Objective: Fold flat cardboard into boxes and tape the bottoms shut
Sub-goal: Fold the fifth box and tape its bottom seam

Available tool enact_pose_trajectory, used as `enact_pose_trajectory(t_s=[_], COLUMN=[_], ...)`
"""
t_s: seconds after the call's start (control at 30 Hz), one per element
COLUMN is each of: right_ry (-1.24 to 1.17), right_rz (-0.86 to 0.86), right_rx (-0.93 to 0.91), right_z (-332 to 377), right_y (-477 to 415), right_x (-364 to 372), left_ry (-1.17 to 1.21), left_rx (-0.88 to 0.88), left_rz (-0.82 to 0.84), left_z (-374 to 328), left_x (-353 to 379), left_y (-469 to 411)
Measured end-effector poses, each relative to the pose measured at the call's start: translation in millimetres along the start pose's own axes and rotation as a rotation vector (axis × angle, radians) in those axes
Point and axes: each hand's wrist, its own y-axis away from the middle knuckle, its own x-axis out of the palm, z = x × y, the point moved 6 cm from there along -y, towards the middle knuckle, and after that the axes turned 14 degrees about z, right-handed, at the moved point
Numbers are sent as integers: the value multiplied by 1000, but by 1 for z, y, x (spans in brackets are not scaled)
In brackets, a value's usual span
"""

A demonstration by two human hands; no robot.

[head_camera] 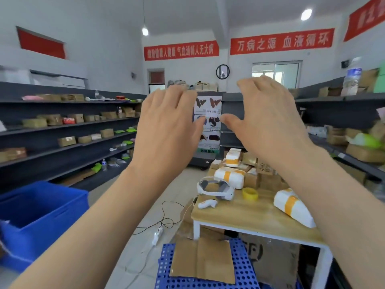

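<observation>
Left hand (166, 130), right hand (268, 126), poster (209, 104) half-hidden

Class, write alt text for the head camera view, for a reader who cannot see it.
Two bare hands, left hand and right hand, are raised open and empty before the camera in a shelved storeroom. Below them flat cardboard lies on a blue perforated crate, beside a wooden table bearing a yellow tape roll and a white headset.
</observation>
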Motion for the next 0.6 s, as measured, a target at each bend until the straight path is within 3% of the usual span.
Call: enact_pose_trajectory(t_s=[0.17, 0.3, 0.37, 0.5, 0.6], right_ry=[-108, -172, -213, -310, -332], right_rz=[5, 118, 274, 636, 891], right_rx=[-43, -67, -55, 30, 130], right_z=[-28, -53, -67, -101, -123], right_y=[-62, -106, -112, -95, -67], right_x=[57, 135, 199, 357, 454], left_ry=[36, 121, 180, 359, 444], left_rx=[-67, -217, -314, -609, -777], left_rz=[5, 141, 277, 720, 933], left_z=[18, 36, 43, 59, 71], left_x=[67, 149, 209, 354, 436], left_y=[-33, -41, -18, 73, 147])
